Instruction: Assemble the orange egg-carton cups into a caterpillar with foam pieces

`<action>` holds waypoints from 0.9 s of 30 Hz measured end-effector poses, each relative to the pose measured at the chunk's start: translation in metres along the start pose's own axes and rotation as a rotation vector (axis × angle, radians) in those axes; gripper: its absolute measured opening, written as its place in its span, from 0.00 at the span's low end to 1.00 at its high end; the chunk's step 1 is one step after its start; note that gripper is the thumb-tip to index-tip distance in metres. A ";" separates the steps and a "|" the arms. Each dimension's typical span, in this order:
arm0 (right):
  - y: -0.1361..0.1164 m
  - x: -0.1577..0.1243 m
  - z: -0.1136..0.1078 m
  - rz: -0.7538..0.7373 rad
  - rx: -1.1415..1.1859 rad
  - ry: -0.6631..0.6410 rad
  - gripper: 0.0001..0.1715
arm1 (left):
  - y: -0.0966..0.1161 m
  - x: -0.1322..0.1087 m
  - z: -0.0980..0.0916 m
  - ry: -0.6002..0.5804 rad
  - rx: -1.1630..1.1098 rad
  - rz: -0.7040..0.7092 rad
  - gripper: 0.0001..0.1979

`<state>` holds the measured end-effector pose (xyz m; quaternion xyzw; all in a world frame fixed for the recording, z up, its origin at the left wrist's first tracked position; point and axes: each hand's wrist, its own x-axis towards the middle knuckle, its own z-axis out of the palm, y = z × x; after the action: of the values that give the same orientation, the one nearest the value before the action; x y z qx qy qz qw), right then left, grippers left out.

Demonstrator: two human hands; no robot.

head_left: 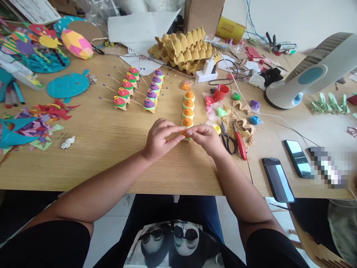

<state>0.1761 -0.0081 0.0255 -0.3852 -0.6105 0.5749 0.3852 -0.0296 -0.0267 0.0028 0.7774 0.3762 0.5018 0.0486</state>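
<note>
Nearest us, a dark flat smartphone (278, 179) lies at the edge of the pale wooden table (97, 175). Beyond it, our left hand (164, 136) and right hand (205, 137) meet fingertip to fingertip over the near end of an orange-domed, green-and-cream-banded row of carton cups (187, 112), which stands upright on the wood. Our thumbs and forefingers converge there; we cannot tell whether they pinch anything small. We judge the row light, its cups fairly stiff but crushable, its domes soft and easily dented; we would hold it low, by the cup sides. To its right lie black-handled metal scissors (225, 134) and a slim red cutter (241, 145). Farther left stand red-domed (122, 92) and purple-domed rows (152, 94); behind, stacked yellow egg trays (181, 48).
</note>
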 end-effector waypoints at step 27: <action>-0.001 0.001 -0.001 0.122 0.067 -0.046 0.28 | 0.000 0.000 0.000 0.053 -0.045 -0.028 0.02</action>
<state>0.1767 -0.0066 0.0266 -0.3954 -0.5749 0.6260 0.3482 -0.0295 -0.0272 0.0026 0.7573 0.3767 0.5297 0.0632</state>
